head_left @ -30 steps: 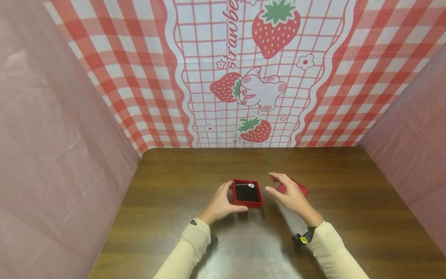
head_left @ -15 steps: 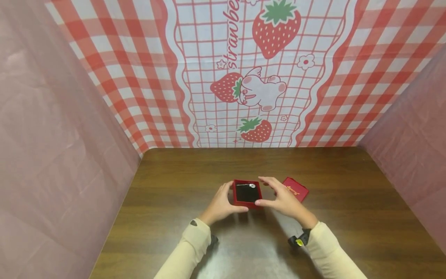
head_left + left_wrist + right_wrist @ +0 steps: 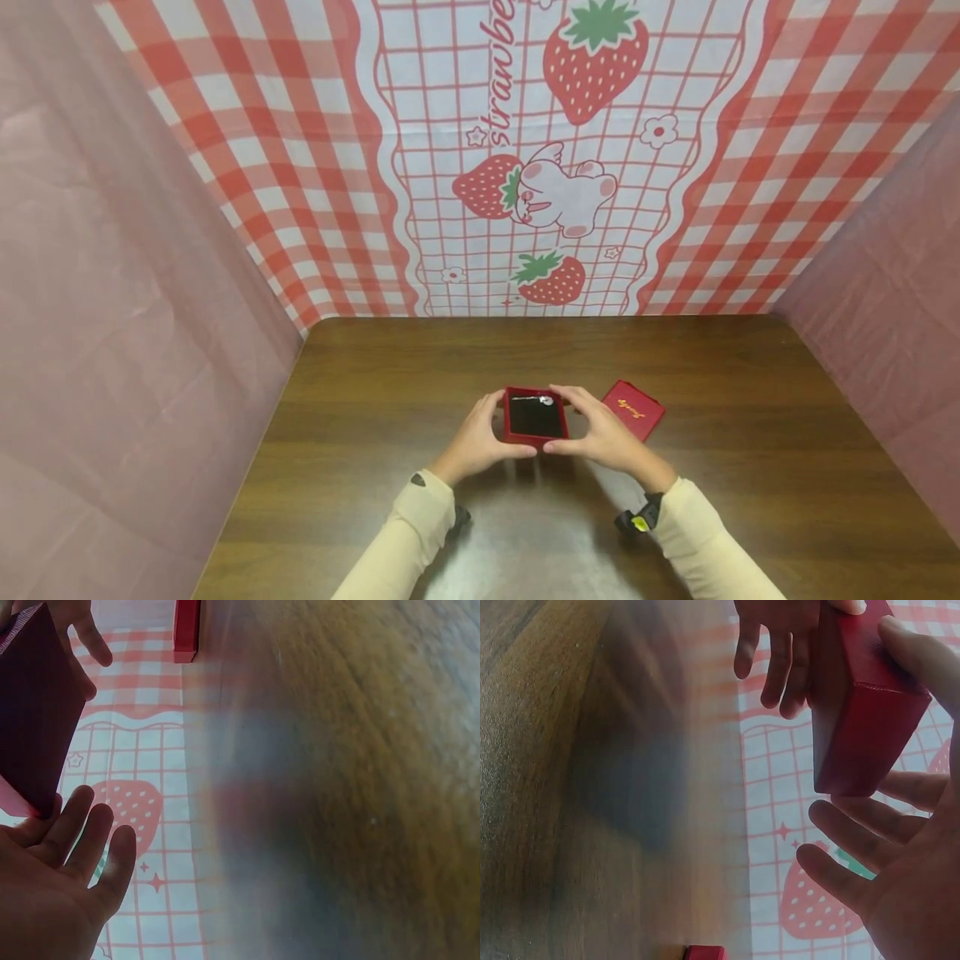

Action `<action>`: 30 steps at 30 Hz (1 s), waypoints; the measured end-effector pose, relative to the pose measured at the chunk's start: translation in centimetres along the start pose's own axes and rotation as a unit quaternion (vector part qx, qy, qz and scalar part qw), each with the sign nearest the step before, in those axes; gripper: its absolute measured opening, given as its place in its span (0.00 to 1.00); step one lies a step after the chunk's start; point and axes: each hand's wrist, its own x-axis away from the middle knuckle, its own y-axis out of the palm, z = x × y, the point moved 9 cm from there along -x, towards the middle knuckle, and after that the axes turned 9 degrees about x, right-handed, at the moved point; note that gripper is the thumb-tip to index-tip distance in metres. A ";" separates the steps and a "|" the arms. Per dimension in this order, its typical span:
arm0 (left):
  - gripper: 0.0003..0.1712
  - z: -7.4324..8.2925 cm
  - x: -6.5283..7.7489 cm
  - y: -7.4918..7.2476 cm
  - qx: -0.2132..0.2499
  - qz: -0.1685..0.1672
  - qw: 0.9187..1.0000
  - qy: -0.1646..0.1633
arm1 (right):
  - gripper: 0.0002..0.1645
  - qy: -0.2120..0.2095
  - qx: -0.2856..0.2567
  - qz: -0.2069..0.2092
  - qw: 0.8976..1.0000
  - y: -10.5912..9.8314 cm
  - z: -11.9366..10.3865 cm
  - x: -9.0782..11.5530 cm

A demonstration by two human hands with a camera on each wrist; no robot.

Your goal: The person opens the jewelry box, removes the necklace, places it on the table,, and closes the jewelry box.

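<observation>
Both hands are on the red box [image 3: 536,441], which is raised clear of the counter [image 3: 420,358] and located near mid-width. The left hand [image 3: 474,440] grips its left side and the right hand [image 3: 606,435] its right side; on each, thumb and fingers are clamped on the box, the thumbs at the near edge with their tips just apart. Wrist views show the outer fingers of each hand spread and free of the box. Box is uncovered, with a black lining [image 3: 534,418]; a chain [image 3: 525,399] with a silvery pendant [image 3: 548,402] lies on the lining, pendant in the far right corner. The red lid [image 3: 632,410], marked with gold lettering, lies on the counter to the right of the box, just past the right hand. Behind the counter hangs a strawberry-print cloth [image 3: 450,108].
</observation>
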 end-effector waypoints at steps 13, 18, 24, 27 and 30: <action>0.58 -0.3 0.1 0.2 -0.013 -0.018 1.000 -0.005 | 0.53 0.003 0.010 0.007 1.000 0.0 -0.3 -0.2; 0.59 -0.3 0.2 0.3 -0.018 -0.022 1.000 -0.002 | 0.53 0.005 0.016 0.009 1.000 0.0 -0.2 -0.2; 0.59 -0.1 0.1 0.2 -0.027 -0.024 0.999 0.007 | 0.53 0.004 0.024 0.014 1.000 0.1 -0.1 -0.1; 0.59 0.0 0.1 0.2 -0.032 -0.025 0.999 0.010 | 0.52 0.004 0.026 0.014 1.000 0.1 0.0 -0.1; 0.59 0.1 0.1 0.1 -0.034 -0.026 0.999 0.013 | 0.52 0.001 0.031 0.016 0.999 0.1 0.1 0.0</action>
